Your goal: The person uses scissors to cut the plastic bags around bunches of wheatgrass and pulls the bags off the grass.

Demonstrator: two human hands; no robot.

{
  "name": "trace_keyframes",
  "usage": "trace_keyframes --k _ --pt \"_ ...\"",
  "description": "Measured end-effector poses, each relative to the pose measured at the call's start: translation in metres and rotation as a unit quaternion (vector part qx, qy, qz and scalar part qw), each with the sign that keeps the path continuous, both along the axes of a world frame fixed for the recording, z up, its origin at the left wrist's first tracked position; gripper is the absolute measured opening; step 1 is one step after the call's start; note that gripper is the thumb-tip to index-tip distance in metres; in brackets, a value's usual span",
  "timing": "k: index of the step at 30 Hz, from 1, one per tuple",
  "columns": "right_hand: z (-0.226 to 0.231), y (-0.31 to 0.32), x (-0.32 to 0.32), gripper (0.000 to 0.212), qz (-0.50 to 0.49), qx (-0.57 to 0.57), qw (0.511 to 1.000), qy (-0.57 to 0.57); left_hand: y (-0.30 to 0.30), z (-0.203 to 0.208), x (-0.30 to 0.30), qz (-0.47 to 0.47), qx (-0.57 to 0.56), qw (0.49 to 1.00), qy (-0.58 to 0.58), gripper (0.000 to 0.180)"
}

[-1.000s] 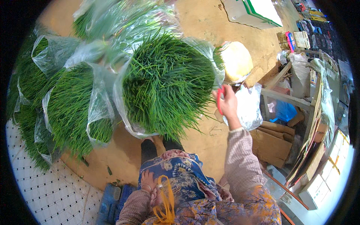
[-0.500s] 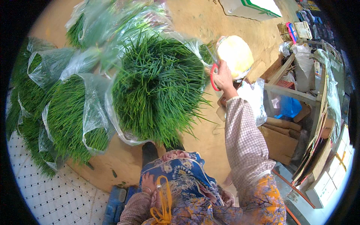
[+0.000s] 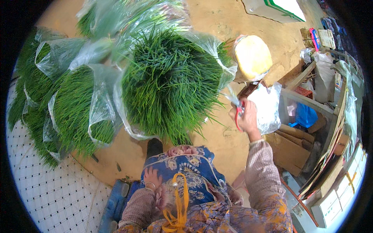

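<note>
My right hand point(image 3: 249, 117) is closed round the red handles of a pair of scissors point(image 3: 239, 112), right of the greens. Their blades point away from me, below a gathered corner of a clear plastic bag point(image 3: 230, 71). In front of me stands a big bundle of thin green chive-like leaves point(image 3: 171, 85), with the bag round its sides and its top uncovered. On the blue floral apron point(image 3: 190, 165) over my lap my left hand point(image 3: 152, 176) lies flat, fingers apart, holding nothing.
More bagged greens point(image 3: 75, 105) crowd the left, beside white dotted tiling point(image 3: 50, 182). A pale yellow rounded thing point(image 3: 252, 56) and a white plastic bag point(image 3: 266, 106) lie to the right. Beyond them are a wooden frame point(image 3: 311, 99) and cardboard point(image 3: 289, 151); a white box point(image 3: 274, 9) stands far off.
My right hand has drawn back toward me with the scissors, away from the bag's gathered corner. My left hand stays on the apron. The whole view has shifted slightly.
</note>
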State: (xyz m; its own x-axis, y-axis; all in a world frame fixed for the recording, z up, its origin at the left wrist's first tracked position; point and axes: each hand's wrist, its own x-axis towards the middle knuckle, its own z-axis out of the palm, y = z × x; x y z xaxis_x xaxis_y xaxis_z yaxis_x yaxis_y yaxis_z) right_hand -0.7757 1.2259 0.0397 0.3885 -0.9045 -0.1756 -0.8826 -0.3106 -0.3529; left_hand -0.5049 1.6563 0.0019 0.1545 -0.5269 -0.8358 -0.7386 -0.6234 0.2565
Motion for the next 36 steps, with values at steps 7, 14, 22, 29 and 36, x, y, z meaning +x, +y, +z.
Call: trace_keyframes --k 7,14,22,29,36 --pt "0.017 0.049 0.001 0.065 0.113 -0.038 0.988 0.095 -0.008 0.001 -0.002 -0.035 0.009 0.999 0.002 0.043" --pt "-0.001 0.027 0.055 0.030 0.145 -0.012 0.987 0.074 -0.003 0.003 0.016 -0.052 -0.004 0.998 0.019 0.042" --pt "0.031 0.056 0.009 0.042 0.179 -0.045 0.969 0.165 0.010 0.001 0.032 -0.036 -0.002 0.998 0.055 0.039" --pt "0.005 0.044 0.073 0.045 0.277 -0.066 0.950 0.124 0.039 -0.012 0.013 0.005 -0.013 0.996 0.084 0.039" --pt "0.003 0.043 0.041 0.026 0.211 0.070 0.974 0.032 0.047 -0.015 -0.040 0.037 0.013 0.998 0.049 0.039"
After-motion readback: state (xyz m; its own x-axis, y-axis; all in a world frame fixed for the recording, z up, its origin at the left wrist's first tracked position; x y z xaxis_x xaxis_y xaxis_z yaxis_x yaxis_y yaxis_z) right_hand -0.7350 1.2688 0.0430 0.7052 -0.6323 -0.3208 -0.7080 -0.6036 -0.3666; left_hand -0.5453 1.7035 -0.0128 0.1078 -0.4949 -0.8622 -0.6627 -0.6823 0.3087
